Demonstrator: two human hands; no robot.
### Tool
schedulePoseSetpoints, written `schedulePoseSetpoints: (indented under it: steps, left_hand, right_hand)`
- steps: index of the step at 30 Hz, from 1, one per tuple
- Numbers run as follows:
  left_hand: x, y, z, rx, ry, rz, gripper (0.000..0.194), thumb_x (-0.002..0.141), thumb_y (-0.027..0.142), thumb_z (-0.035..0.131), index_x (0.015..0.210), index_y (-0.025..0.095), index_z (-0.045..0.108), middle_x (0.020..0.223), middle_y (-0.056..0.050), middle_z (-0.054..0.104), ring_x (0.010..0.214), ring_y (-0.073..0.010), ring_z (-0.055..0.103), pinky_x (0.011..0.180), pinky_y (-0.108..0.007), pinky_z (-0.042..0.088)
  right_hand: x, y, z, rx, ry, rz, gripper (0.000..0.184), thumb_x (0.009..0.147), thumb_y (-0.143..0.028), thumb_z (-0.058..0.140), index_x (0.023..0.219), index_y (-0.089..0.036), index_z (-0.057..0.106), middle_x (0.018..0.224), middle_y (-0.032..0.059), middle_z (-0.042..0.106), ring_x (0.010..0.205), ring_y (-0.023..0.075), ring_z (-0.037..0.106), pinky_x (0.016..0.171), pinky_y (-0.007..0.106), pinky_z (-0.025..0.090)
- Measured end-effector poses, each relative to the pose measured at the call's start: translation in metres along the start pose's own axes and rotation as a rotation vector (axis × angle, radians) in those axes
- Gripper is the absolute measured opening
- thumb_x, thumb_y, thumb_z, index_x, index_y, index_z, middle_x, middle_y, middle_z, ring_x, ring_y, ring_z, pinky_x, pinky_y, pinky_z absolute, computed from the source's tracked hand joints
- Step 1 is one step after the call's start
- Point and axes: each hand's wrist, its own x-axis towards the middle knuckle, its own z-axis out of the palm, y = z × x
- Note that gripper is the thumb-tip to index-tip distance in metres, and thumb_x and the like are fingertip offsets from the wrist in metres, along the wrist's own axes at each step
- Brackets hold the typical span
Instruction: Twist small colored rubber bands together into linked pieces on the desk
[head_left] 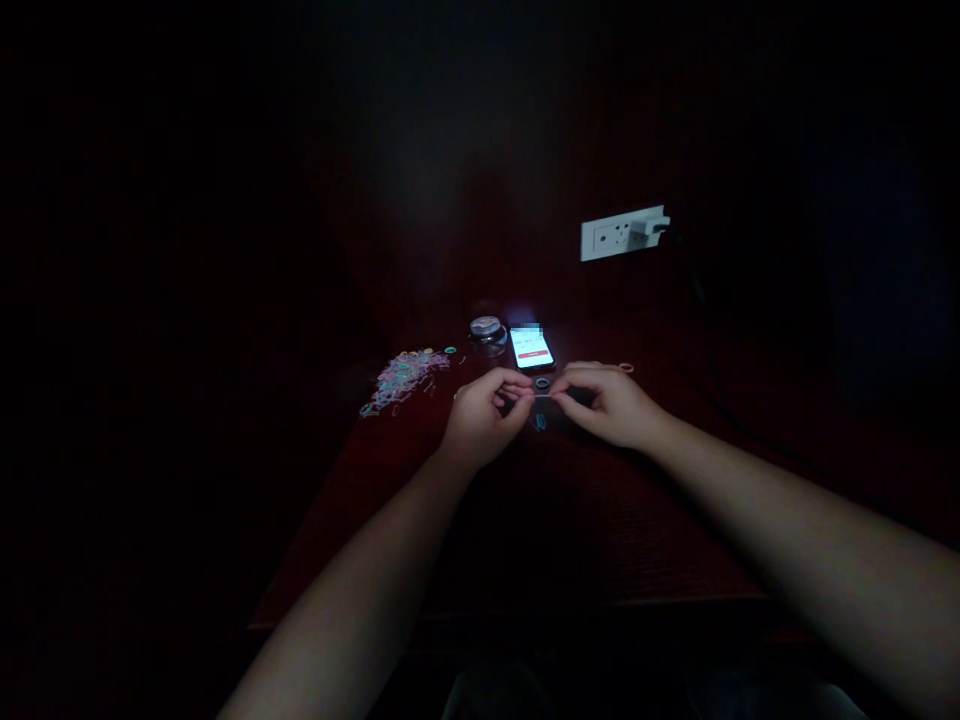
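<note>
Over the table, my left hand (pixel 486 412) and my right hand (pixel 606 400) face each other, thumb and fingertips pinched on both. Between them runs a thin pale rubber band (pixel 541 396), its ends hidden in the fingers. Just behind it lies a small light ring-shaped band (pixel 542 383). Nearer to me, a few blue bands (pixel 540 422) rest on the wood. A heap of thin, mostly pink and purple rubber bands (pixel 409 378) spreads out to the left of my left hand. Past my right hand's knuckles lies an orange-pink band (pixel 626 368).
A phone (pixel 532 347) with a lit screen stands behind my hands. Left of it is a lidded glass jar (pixel 487 338). On the wall, a white socket panel (pixel 624 234) carries a plugged-in charger and a dark cable. The dark red table (pixel 480 540) ends near me; its surroundings are very dim.
</note>
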Motion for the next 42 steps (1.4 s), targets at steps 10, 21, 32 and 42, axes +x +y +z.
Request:
schedulePoseSetpoints:
  steps: [10,21,32,42]
  left_hand:
    - [0.006,-0.016,-0.021,-0.042,-0.162,-0.016,0.016,0.082,0.022,0.064,0.097,0.016,0.066,0.089,-0.006,0.073,0.079,-0.0136,0.068,0.071,-0.026,0.053]
    - [0.008,-0.049,-0.037,0.009,-0.465,-0.150,0.017,0.081,0.021,0.064,0.096,0.014,0.068,0.089,-0.006,0.072,0.079,-0.0132,0.067,0.075,-0.027,0.055]
    - [0.007,-0.059,-0.038,-0.033,-0.495,-0.157,0.017,0.080,0.019,0.063,0.096,0.015,0.069,0.090,-0.007,0.073,0.084,-0.0138,0.069,0.079,-0.029,0.056]
    - [0.007,-0.063,-0.038,-0.016,-0.510,-0.163,0.019,0.076,0.014,0.063,0.094,0.015,0.070,0.087,-0.007,0.074,0.080,-0.0136,0.070,0.077,-0.029,0.057]
  right_hand:
    - [-0.001,0.002,-0.001,0.013,0.001,0.016,0.010,0.083,-0.019,0.057,0.081,-0.018,0.067,0.082,0.0051,0.068,0.077,0.0180,0.062,0.073,0.033,0.047]
    - [-0.003,0.009,0.000,0.013,0.004,0.076,0.010,0.083,-0.022,0.057,0.081,-0.018,0.067,0.083,0.0055,0.069,0.078,0.0187,0.063,0.074,0.033,0.048]
    - [-0.002,0.012,-0.001,0.006,-0.007,0.086,0.012,0.084,-0.023,0.055,0.081,-0.018,0.066,0.083,0.0061,0.069,0.078,0.0188,0.063,0.072,0.033,0.048]
    - [-0.006,0.035,0.000,-0.063,0.038,0.275,0.020,0.086,-0.031,0.054,0.083,-0.017,0.067,0.081,0.0058,0.070,0.062,0.0163,0.059,0.058,0.031,0.045]
